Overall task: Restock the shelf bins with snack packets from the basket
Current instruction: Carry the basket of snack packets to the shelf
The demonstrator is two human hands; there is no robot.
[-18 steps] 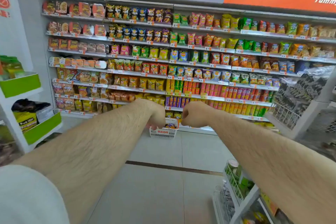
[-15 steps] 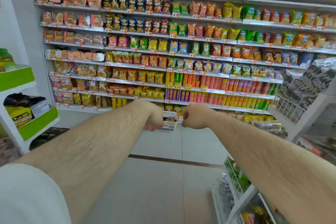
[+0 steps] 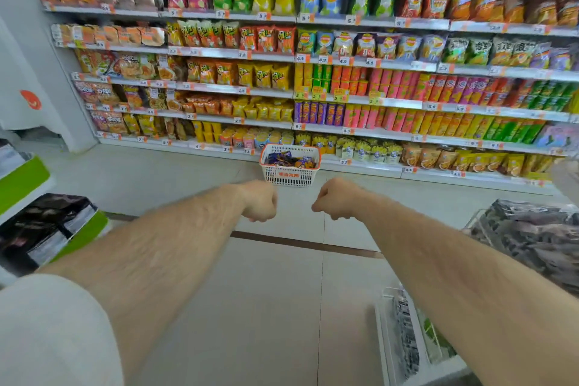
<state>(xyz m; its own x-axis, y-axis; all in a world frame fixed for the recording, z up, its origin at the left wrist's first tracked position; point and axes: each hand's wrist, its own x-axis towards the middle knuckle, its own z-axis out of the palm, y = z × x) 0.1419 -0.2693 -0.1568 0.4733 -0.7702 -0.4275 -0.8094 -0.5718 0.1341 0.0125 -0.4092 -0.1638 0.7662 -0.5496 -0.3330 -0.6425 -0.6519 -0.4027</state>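
A white mesh basket [image 3: 289,178] with an orange rim sits on the floor in front of the bottom shelf. Several purple and orange snack packets [image 3: 289,160] fill it. My left hand [image 3: 260,202] and my right hand [image 3: 333,200] are stretched out in front of me, both curled into fists and holding nothing. They hover over the floor just short of the basket, a gap between them. The long wall of shelves [image 3: 329,130] behind the basket is packed with rows of snack bags and tubes.
A green-and-white display stand [image 3: 25,182] with dark packets is at my left. A wire rack [image 3: 532,238] of dark packets and a low white rack [image 3: 404,341] stand at my right. Tiled floor [image 3: 275,291] lies between.
The view has moved closer to the shelves and tilted down. The basket now shows fully beyond my fists, which have moved apart and sit lower in the frame.
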